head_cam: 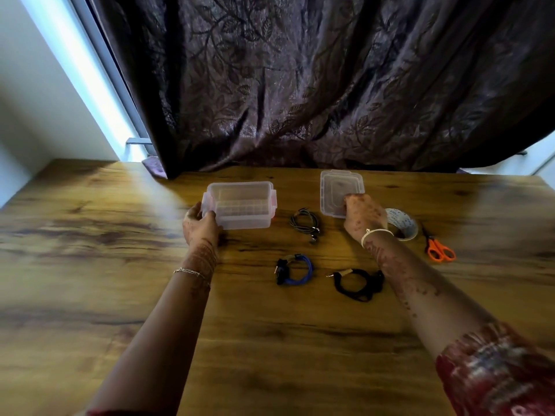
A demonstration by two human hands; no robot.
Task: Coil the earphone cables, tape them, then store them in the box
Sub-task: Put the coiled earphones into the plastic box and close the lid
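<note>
My left hand (199, 225) grips the near left corner of the clear plastic box (240, 204). The thumb lies against its near wall and the fingers are curled round its left end. The box stands open side up on the wooden table (270, 340), left of centre, with pinkish clips at both ends.

My right hand (363, 217) holds the box's lid (338, 187), with the fingers closed on its near right edge. The lid lies flat on the table, to the right of the box and apart from it.

Three coiled earphone cables lie between my arms. The grey cable (306, 222) is between box and lid. The blue cable (295, 270) is nearer to me. The black cable (357, 285) is just right of the blue one, beside my right forearm. The blue and black coils each carry a pale strip across the loop.

Just right of my right hand sits a tape roll (404, 223), partly hidden behind the wrist. There are dark marks on its inner face, too blurred to read. Orange-handled scissors (440, 250) lie right of the roll, blades pointing away from me. A dark leaf-patterned curtain (330, 85) hangs along the table's far edge.
</note>
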